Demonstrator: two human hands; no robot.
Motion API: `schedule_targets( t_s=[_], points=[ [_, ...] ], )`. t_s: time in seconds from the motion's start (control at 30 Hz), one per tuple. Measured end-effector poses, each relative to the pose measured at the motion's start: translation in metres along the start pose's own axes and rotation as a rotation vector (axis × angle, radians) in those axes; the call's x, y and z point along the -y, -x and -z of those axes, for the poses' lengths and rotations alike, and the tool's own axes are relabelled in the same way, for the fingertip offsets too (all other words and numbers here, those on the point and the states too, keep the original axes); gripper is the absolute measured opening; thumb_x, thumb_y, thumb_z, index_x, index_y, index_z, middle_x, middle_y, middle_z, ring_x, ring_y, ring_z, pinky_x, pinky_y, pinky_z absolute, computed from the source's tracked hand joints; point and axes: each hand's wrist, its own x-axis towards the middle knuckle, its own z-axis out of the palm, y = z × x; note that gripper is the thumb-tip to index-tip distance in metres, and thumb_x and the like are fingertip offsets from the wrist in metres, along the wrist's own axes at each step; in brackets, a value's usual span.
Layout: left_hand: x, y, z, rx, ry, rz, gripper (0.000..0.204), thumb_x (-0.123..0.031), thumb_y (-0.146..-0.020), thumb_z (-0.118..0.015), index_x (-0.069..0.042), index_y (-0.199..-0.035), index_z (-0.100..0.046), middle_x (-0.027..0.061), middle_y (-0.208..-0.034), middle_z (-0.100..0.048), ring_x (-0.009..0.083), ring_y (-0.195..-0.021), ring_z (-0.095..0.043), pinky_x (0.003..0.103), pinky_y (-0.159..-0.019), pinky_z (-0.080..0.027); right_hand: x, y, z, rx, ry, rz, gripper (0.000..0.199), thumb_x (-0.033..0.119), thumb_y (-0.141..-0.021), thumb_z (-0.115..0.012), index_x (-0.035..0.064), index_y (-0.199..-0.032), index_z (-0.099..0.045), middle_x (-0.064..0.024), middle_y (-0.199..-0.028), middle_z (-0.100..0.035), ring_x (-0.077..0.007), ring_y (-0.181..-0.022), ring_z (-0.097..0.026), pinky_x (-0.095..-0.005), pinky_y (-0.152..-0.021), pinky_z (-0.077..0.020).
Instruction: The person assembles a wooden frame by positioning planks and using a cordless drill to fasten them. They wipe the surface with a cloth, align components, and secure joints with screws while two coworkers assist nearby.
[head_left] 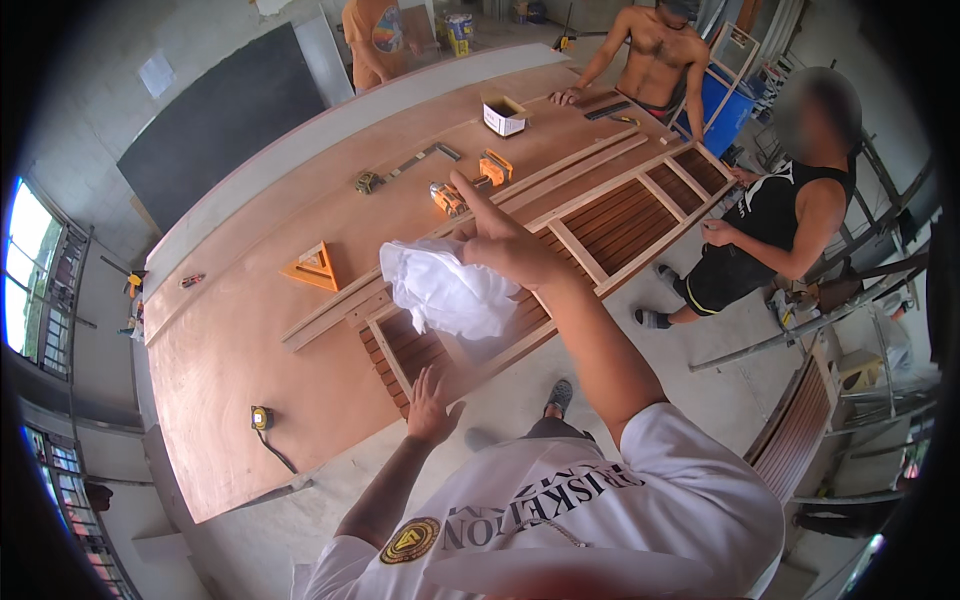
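In my right hand [505, 248] is a bunched white cloth [450, 290], held above the slatted wooden frame [610, 235]. One finger of that hand stretches out toward the far side of the table. My left hand [432, 408] is open, fingers spread, at the near edge of the same frame's left end. Dark brown slats show between the pale rails of the frame. Beyond the cloth lies an orange cordless drill [450, 198], with another orange tool [495, 168] beside it. An orange triangular square [315, 268] rests to the cloth's left.
The frame lies on a large plywood-topped table [220, 370]. Tape measures [262, 418] [367, 182], a metal square [435, 150] and a small open box [503, 115] sit on it. Three people stand around: one in black [800, 210] at right, two at the far side.
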Motion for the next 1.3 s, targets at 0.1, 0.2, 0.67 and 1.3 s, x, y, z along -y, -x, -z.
schedule_targets(
  t_s=[0.1, 0.2, 0.67, 1.3],
  points=[
    [0.002, 0.013, 0.002, -0.136, 0.090, 0.084, 0.065, -0.022, -0.088, -0.074, -0.008, -0.146, -0.047, 0.0237, -0.148, -0.044, 0.0441, -0.140, -0.039, 0.052, -0.117, -0.034, -0.016, -0.022, -0.016, -0.113, -0.080, 0.034, 0.102, 0.000, -0.081, -0.058, 0.0060, -0.164, 0.000, -0.0083, -0.100, -0.061, -0.0125, -0.089, -0.056, -0.0251, -0.083, -0.0444],
    [0.008, 0.020, 0.010, -0.282, 0.228, 0.185, 0.061, -0.020, -0.089, -0.073, -0.007, -0.144, -0.049, 0.0241, -0.145, -0.046, 0.0441, -0.136, -0.043, 0.051, -0.113, -0.038, -0.027, -0.031, -0.031, -0.143, -0.119, 0.067, 0.104, 0.002, -0.082, -0.060, 0.0054, -0.164, 0.004, -0.0060, -0.093, -0.060, -0.0116, -0.085, -0.054, -0.0257, -0.081, -0.0445],
    [0.035, 0.040, 0.056, -0.655, 0.986, 0.471, 0.040, -0.031, -0.106, -0.051, -0.002, -0.131, -0.058, 0.0118, -0.120, -0.065, 0.0222, -0.115, -0.060, 0.037, -0.101, -0.046, -0.074, -0.024, -0.110, 0.194, -0.075, -0.058, 0.082, 0.004, -0.081, -0.054, -0.0002, -0.159, -0.029, -0.0056, -0.088, -0.061, -0.0104, -0.077, -0.058, -0.0229, -0.076, -0.0498],
    [-0.021, 0.160, 0.047, -1.379, 1.241, 0.765, 0.045, -0.007, -0.095, -0.059, 0.002, -0.139, -0.052, 0.0108, -0.127, -0.065, 0.0173, -0.120, -0.059, 0.035, -0.103, -0.048, -0.144, -0.042, -0.246, 1.155, 0.289, -0.437, 0.067, 0.004, -0.090, -0.058, -0.0048, -0.154, -0.037, -0.0128, -0.116, -0.065, -0.0168, -0.106, -0.063, -0.0285, -0.093, -0.0497]
  ],
)
